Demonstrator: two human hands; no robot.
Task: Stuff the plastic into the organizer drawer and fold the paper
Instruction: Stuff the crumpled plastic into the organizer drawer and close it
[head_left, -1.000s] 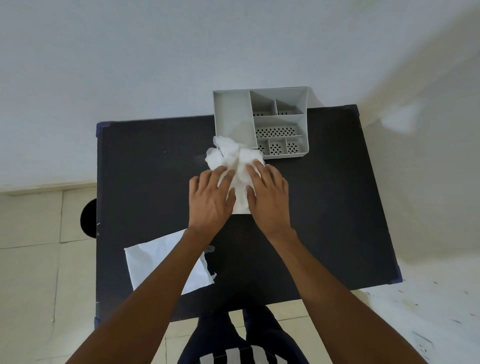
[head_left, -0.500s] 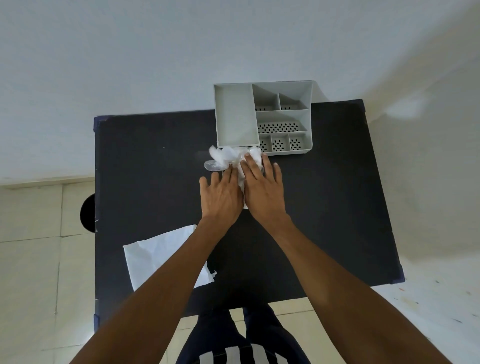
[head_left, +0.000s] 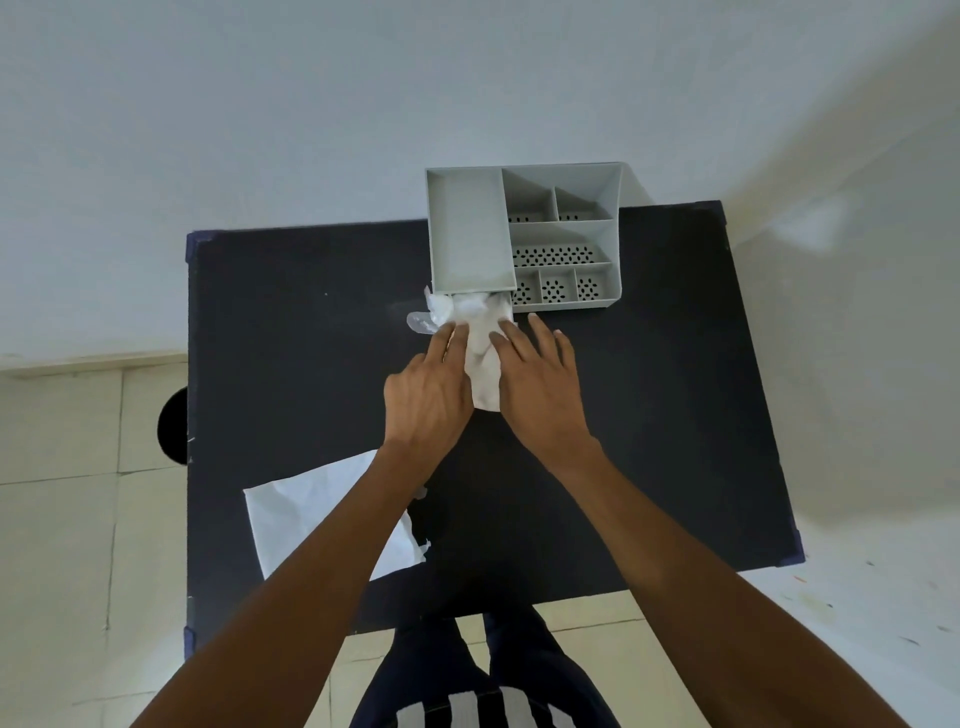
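Note:
A grey organizer (head_left: 613, 244) stands at the far edge of the black table (head_left: 291, 338). Crumpled white plastic (head_left: 480, 343) lies at the mouth of its drawer opening, with its far end against or just inside the opening. My left hand (head_left: 428, 397) presses on the plastic's left side, fingers reaching toward the drawer. On the plastic's right side rests my right hand (head_left: 540, 387), fingers spread over it. A white sheet of paper (head_left: 306, 506) lies flat near the table's front left, partly hidden under my left forearm.
The organizer's right half holds several small perforated compartments (head_left: 553, 254). A white wall rises right behind the table. Tiled floor and a dark round object (head_left: 174, 426) lie to the left of the table.
Both hands have pushed the plastic away from me toward the organizer; the bundle is now narrower and its far end meets the drawer opening.

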